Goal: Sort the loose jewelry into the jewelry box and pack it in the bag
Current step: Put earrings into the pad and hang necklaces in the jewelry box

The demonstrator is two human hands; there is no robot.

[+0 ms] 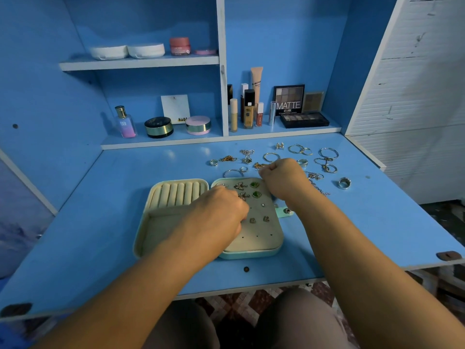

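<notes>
While the left hand curled over the jewelry box, the clenched right hand lay nearer the loose jewelry toward the back-right corner of the desk, any held piece hidden.

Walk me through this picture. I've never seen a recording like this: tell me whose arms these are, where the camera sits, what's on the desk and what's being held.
There is no machine here. These are a person's two bare arms, filmed by one wide-angle camera worn on the head, looking forward and down. The blue desk carries an open jewelry box. Its left half has ring rolls, and its right half is a pad with butterfly earrings and green earrings pinned in. Beyond the box lies loose jewelry: hoops, chains and a silver ring. Cosmetics stand on the shelves behind. The left hand is curled over the earring pad, and the right hand is curled at the box's far edge. Whatever sits in either grip is hidden by the fingers.
</notes>
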